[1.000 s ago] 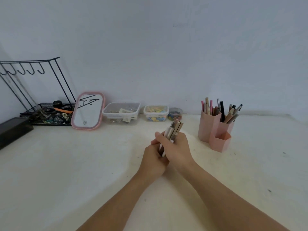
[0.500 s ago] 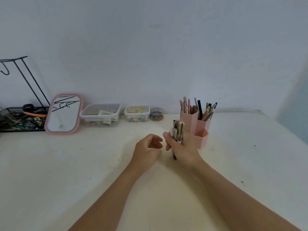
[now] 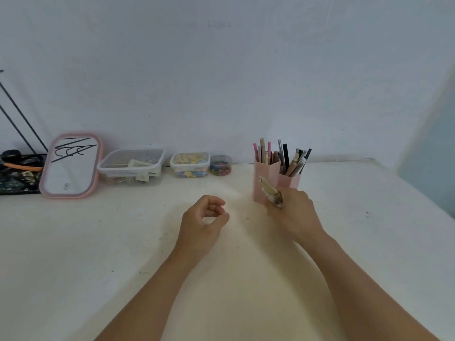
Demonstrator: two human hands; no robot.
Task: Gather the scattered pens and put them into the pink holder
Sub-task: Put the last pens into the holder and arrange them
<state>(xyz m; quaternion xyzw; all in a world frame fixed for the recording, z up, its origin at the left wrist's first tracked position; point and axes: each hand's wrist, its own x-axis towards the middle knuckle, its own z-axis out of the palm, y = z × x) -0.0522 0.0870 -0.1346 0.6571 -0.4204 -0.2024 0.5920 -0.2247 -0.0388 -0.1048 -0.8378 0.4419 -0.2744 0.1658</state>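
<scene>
A small bundle of slim beige pens (image 3: 270,191) is gripped in the curled right hand (image 3: 294,215), tips tilted toward 11 o'clock, just in front of the pink holder (image 3: 266,178). The holder, of angular matte plastic, is already crowded with upright pens at 2 o'clock on the off-white table (image 3: 98,242). Nothing is held in the loosely curled left hand (image 3: 202,225).

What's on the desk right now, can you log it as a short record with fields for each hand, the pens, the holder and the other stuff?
left hand: loosely curled, holds nothing
right hand: grips a bundle of pens, in front of the holder
pink holder: upright on the table, already has pens standing in it
background: pink-framed mirror, clear boxes, small round jar
</scene>
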